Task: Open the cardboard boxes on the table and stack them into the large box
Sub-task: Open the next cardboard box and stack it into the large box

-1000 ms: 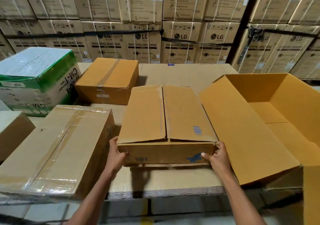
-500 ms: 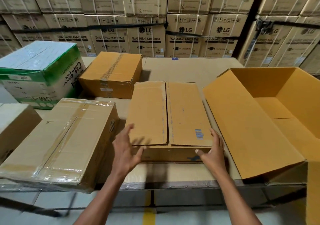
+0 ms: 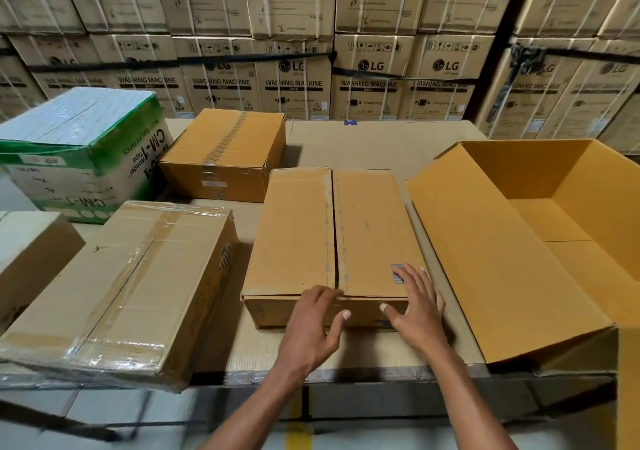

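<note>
Right at the near edge of the worktop (image 3: pixel 363 141), a flat brown box (image 3: pixel 332 238) is lying with its two top flaps closed, the seam between them running away from the person. Both hands are working at its near end. The left hand (image 3: pixel 311 328) is hovering with fingers spread, its fingertips curling over the near top edge right at the seam and its thumb pointing out to the right. The right hand (image 3: pixel 415 314) is lying flat and spread on the right flap, fingers reaching past a small blue label (image 3: pixel 396 273), thumb hanging over the front face. Neither hand is gripping anything.

Just beside the box on the right, the large open box (image 3: pixel 502 269) is sitting with its flaps standing up and its inside showing bare cardboard. On the left, a box wrapped in clear film (image 3: pixel 121 286) is resting near the worktop's front edge. Behind it a green and white carton (image 3: pixel 79 151) is standing, and next to that a smaller taped brown box (image 3: pixel 225 153) is sitting behind the flat one. Stacked washing machine cartons (image 3: pixel 294 78) are filling the wall at the back.
</note>
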A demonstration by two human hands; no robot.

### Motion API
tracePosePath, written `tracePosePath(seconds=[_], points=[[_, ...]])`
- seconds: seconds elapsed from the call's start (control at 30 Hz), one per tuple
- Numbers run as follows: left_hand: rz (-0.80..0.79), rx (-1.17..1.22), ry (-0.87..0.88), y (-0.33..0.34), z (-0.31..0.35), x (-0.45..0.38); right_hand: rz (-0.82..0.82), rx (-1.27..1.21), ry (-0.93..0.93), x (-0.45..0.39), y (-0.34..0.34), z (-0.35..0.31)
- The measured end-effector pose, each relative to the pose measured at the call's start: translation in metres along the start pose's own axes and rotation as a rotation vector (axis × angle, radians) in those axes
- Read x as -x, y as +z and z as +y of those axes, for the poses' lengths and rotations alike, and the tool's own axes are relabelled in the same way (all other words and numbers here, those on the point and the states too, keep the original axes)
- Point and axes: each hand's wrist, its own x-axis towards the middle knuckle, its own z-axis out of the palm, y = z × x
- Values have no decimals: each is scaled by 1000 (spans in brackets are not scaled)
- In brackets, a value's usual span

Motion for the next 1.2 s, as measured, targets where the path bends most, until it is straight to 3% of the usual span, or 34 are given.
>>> tracePosePath(seconds=[0.57,0.77,0.9,1.0,1.07,1.2], points=[[-82,-92,0,-7,4,-3,37,13,6,1,4,-3],[-220,-157,-80,-4,7,4,41,25,8,1,5,-3],[-52,-203,-135,-29,-8,-21,33,19,8,1,4,-3],[82,-95,-154,-57,-19,-44,34,0,2,2,3,-4],[125,-41,-190,-73,-30,-55,43,-26,-4,2,3,-5],[128,-215,-316,-85,-68,-62,44,-75,-5,3,2,-5]])
